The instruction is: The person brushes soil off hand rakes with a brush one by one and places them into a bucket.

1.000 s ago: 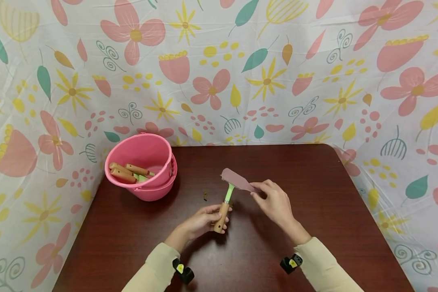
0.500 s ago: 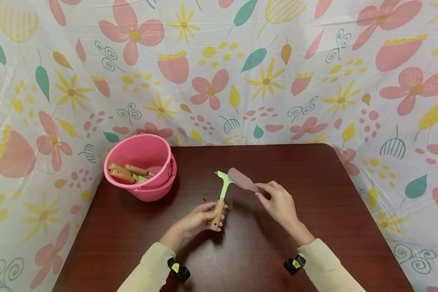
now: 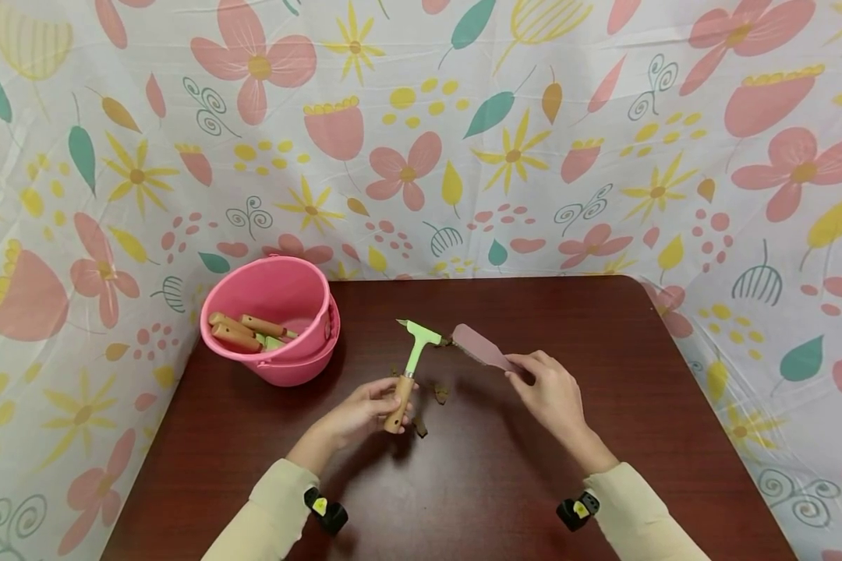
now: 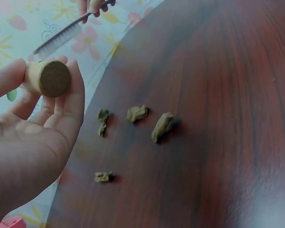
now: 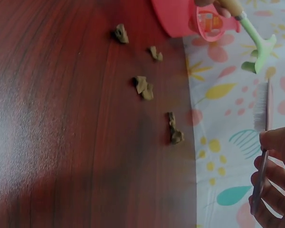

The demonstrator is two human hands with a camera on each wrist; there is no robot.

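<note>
My left hand (image 3: 354,415) grips the wooden handle of a small garden hoe (image 3: 415,354), its light green T-shaped head raised above the table. In the left wrist view, fingers and thumb close round the handle's butt end. My right hand (image 3: 549,393) pinches the thin handle of a pinkish brush (image 3: 480,347), also held in the air. White bristles show along the brush (image 5: 261,107) in the right wrist view. A narrow gap separates the brush tip from the hoe head. Several brown, mud-like clumps (image 4: 162,127) lie on the table below the hands.
Two nested pink buckets (image 3: 281,269) stand at the table's back left. Wooden-handled tools (image 3: 235,336) with green parts lie in the upper one. A floral cloth (image 3: 421,140) hangs behind and beside the dark wooden table (image 3: 568,312).
The hoe has moved left and turned, so its head shows fully and has come away from the brush. My right hand has drawn the brush rightward. More brown clumps are visible.
</note>
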